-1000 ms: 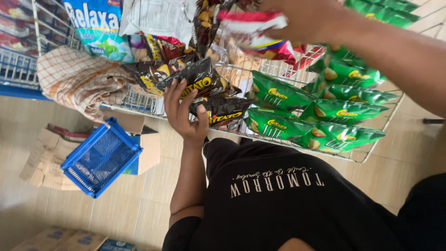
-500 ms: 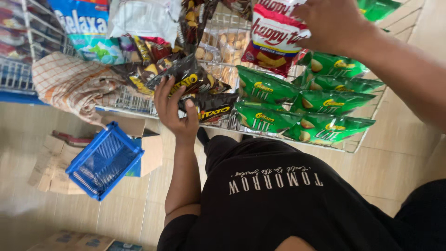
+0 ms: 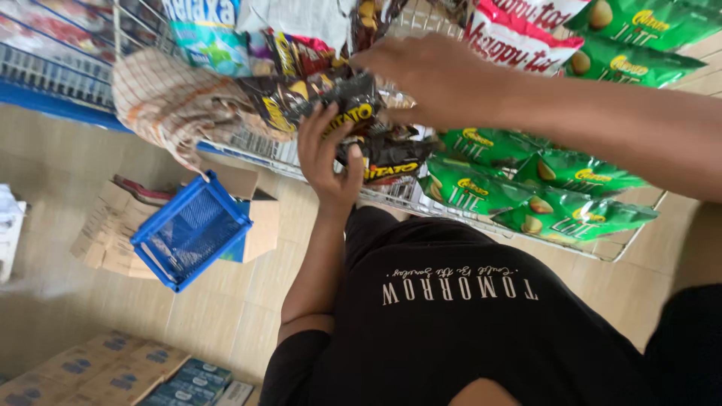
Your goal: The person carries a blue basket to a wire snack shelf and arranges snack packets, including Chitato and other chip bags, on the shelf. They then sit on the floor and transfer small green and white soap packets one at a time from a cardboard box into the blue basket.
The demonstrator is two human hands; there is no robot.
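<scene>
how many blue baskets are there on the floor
1: one blue plastic basket lies tipped on the floor beside flattened cardboard boxes, below the wire shelf. Others may be hidden out of view.

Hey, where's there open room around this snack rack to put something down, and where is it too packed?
Bare wooden floor lies between the blue basket, flattened cardboard and the cartons below. The wire rack is packed: dark snack packs under the left hand and right hand, green packs overlapping beside them.
</scene>
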